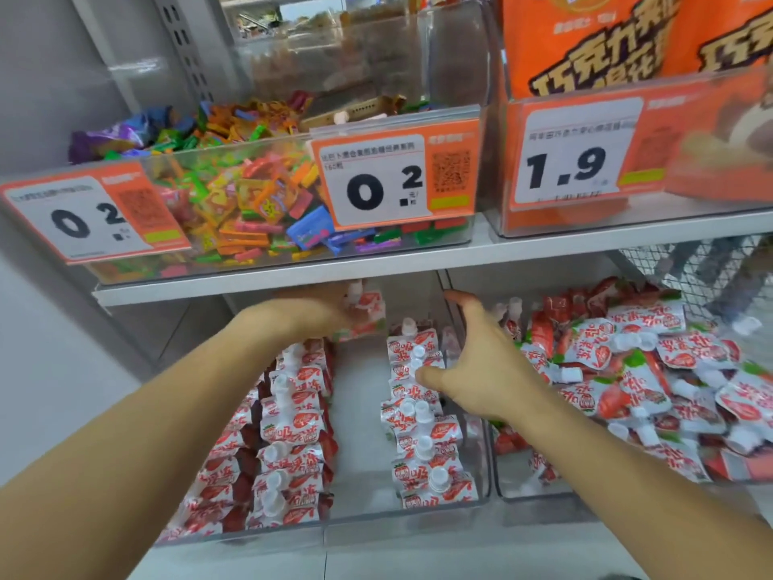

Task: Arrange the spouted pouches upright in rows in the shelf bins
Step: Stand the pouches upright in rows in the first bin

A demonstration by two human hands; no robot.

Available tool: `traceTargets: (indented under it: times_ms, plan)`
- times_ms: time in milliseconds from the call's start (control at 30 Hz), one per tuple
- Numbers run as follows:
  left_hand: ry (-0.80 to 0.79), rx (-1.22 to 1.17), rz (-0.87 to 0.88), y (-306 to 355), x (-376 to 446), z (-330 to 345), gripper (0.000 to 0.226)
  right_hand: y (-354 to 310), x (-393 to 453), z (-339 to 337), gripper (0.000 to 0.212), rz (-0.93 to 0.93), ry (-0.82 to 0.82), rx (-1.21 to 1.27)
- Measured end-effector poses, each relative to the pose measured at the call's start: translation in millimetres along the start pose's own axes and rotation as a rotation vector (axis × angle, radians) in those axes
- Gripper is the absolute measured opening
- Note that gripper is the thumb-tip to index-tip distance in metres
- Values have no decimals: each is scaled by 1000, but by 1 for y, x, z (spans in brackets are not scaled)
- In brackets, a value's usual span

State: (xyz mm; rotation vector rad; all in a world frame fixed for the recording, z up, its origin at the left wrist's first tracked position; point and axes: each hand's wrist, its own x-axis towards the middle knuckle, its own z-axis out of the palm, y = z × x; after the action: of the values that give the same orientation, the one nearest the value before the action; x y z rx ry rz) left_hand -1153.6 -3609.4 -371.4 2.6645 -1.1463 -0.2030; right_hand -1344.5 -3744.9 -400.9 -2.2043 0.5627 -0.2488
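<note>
Under the upper shelf (376, 261), two clear bins sit side by side. The left bin (359, 517) holds rows of pouches (422, 450) standing upright, white caps up, with a bare lane between rows. The right bin (527, 491) holds a loose heap of pouches (652, 378) lying at all angles. The left hand (322, 311) grips one spouted pouch (364, 311) at the bin's back, spout upward, long axis roughly vertical. The right hand (481, 366) is spread open, fingertips touching the right-hand row.
</note>
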Motion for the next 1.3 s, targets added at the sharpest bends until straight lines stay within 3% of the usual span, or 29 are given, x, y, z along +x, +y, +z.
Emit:
traceTargets:
  times_ms: [67, 133, 333, 400, 533, 833, 967, 1100, 1200, 1300]
  plan:
    - [217, 72, 4, 10, 1, 12, 30, 1, 1, 0, 96, -4, 5, -5]
    - [334, 139, 17, 20, 7, 24, 29, 2, 1, 1, 95, -4, 9, -2]
    - [135, -273, 5, 31, 32, 59, 29, 4, 0, 2, 91, -3, 21, 31]
    - [69, -337, 39, 25, 34, 57, 36, 5, 1, 3, 90, -8, 28, 38]
    - [-82, -451, 49, 24, 27, 54, 28, 6, 3, 6, 86, -9, 39, 42]
    - [-102, -521, -47, 32, 31, 61, 27, 6, 4, 7, 88, 3, 47, 46]
    - [-208, -562, -77, 32, 33, 54, 43, 5, 3, 5, 88, 7, 40, 52]
    - [-11, -522, -304, 27, 21, 63, 79, 5, 2, 4, 89, -9, 32, 41]
    - [-133, -887, -449, 31, 5, 76, 79, 5, 2, 4, 91, -8, 31, 57]
    - [-87, -919, -475, 42, 5, 82, 90, 4, 1, 4, 91, -6, 33, 80]
